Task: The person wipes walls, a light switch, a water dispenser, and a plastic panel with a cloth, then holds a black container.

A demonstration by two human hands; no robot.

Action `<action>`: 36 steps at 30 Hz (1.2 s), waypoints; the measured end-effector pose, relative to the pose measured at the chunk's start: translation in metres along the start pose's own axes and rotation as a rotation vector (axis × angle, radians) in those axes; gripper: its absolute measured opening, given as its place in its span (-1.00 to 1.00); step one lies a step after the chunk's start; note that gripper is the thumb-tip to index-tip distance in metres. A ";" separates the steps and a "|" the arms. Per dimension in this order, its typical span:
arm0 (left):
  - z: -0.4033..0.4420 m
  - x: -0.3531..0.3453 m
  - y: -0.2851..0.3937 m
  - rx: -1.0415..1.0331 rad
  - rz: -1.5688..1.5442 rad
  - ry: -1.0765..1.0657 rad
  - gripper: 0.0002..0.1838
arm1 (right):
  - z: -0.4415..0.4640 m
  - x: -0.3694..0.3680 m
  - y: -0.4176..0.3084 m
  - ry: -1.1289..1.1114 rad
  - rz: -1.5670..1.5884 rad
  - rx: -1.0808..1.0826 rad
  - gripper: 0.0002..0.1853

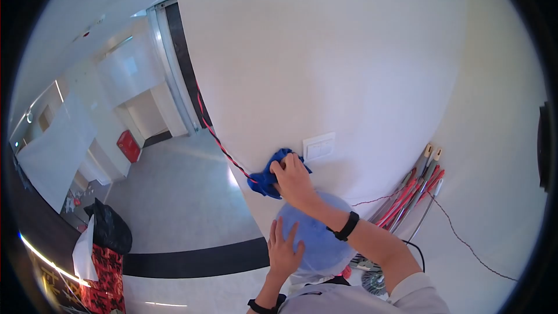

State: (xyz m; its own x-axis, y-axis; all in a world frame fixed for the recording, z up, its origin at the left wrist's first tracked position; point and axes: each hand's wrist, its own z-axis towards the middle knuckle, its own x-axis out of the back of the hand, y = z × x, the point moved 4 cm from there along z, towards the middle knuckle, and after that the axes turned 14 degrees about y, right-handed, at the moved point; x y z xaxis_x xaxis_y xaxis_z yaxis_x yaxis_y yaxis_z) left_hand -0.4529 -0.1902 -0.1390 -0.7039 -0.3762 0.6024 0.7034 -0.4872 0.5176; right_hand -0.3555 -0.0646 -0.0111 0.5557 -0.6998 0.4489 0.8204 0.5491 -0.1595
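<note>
My right hand (293, 179) is closed on a crumpled blue cloth (266, 185), which lies against the pale wall (349, 70) near its left edge. Just up and to the right of the cloth is a white switch plate (319, 147). Lower down, my left hand (283, 251) has its fingers spread at the left side of a rounded light-blue object (322, 241). Whether it presses on that object or only hovers before it, I cannot tell. A twisted red and black wire (216, 138) runs down to the cloth.
Several long-handled poles (407, 189) lean against the wall at the right, with a thin wire (459, 238) beside them. To the left stretches a grey floor (180, 197) with a dark strip (197, 261). A black bag (110, 229) and a red box (128, 146) stand farther off.
</note>
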 end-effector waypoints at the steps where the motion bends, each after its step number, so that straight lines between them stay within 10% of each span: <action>1: 0.000 0.000 0.000 -0.004 0.002 0.007 -0.41 | -0.005 0.000 0.004 -0.002 0.003 0.001 -0.62; 13: 0.004 -0.001 0.001 0.019 0.006 -0.013 -0.41 | -0.039 0.012 0.049 -0.128 0.000 0.229 -0.79; 36: 0.002 0.000 0.001 0.020 -0.008 -0.012 -0.40 | -0.068 0.065 0.167 0.243 -0.028 -0.425 -0.60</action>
State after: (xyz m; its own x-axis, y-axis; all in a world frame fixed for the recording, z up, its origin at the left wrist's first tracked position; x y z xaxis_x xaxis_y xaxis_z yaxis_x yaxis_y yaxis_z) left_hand -0.4517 -0.1886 -0.1372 -0.7087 -0.3626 0.6053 0.6994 -0.4743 0.5347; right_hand -0.1733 -0.0493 -0.0686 0.5064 -0.8257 0.2483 0.7898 0.3287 -0.5178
